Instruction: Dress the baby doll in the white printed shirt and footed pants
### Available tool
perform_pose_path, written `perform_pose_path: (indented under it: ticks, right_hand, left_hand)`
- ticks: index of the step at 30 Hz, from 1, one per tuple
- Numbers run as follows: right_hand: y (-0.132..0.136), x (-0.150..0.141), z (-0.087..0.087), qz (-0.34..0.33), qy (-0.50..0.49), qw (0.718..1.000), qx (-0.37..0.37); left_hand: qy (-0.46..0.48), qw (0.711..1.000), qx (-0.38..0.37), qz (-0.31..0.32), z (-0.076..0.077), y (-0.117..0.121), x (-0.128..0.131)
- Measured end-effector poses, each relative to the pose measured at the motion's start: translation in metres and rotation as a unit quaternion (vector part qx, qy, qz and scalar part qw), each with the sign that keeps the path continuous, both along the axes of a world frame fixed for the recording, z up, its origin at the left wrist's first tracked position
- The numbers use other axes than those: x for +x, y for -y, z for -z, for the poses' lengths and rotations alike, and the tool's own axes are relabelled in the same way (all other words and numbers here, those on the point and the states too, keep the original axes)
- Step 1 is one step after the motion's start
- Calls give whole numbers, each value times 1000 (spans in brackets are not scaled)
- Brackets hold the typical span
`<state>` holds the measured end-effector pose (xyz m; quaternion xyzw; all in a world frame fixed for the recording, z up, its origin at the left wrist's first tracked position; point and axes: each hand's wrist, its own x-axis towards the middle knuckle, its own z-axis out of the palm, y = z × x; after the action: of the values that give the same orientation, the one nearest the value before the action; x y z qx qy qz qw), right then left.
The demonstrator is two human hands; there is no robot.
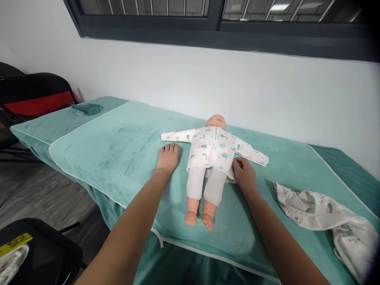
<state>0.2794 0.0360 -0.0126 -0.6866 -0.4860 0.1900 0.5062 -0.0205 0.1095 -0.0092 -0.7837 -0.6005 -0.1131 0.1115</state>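
A baby doll [208,158] lies on its back on a teal towel [118,150], head toward the wall, arms spread. It wears a white printed shirt [212,148] and pale leggings [204,184]; its feet are bare. My left hand [168,157] rests flat on the towel just left of the doll, fingers stretched out, holding nothing. My right hand [244,173] is at the doll's right hip, fingers curled on the lower hem of the shirt.
A crumpled printed garment [323,215] lies on the towel at the right. The padded table [38,126] stands against a white wall under a dark window frame. A black and red chair [35,95] is at the left, a black bin [41,253] at the lower left.
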Motion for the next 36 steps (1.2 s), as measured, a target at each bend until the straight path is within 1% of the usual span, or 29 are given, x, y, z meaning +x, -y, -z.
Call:
perform_pose_path:
  ticks: [4, 6, 8, 12, 17, 19, 23, 25, 28, 30, 33, 36]
  right_hand:
    - [-24, -5, -3, -25, 17, 999, -12]
    - [-31, -6, -3, -24, 9, 1000, -13]
    - [-35, -7, -4, -23, -4, 1000, -14]
    - [-38, -9, -2, -25, -48, 999, -8]
    - [-37, -10, 1, -50, -110, 993, 15]
    - [-35, -11, -3, -84, -113, 990, 23]
    - [-36, -14, -16, -186, -118, 975, 38]
    - [-42, -15, -21, -202, -125, 971, 29]
    - [-56, -14, -22, -188, -127, 974, 17]
    - [-64, -13, -21, -179, -107, 978, 17]
    - [-70, -10, -16, -163, -73, 983, 31]
    - [-71, -8, -10, -123, -59, 989, 60]
  left_hand:
    - [-26, 997, -21, 75, -1, -3, 3]
    - [-42, 993, -26, 112, -1, -5, 4]
    - [-54, 990, -28, 130, -2, -9, 6]
    - [-47, 989, -18, 140, -2, -19, 15]
    - [-3, 990, -2, 142, -4, -33, 33]
    - [10, 990, 7, 142, -5, -42, 39]
    - [28, 990, 10, 139, -7, -65, 49]
    - [31, 989, 5, 141, -7, -77, 54]
    - [42, 988, 0, 146, -7, -93, 59]
    - [53, 988, -1, 144, -7, -100, 61]
    - [66, 989, -5, 135, -6, -106, 61]
    - [86, 988, -7, 131, -4, -108, 61]
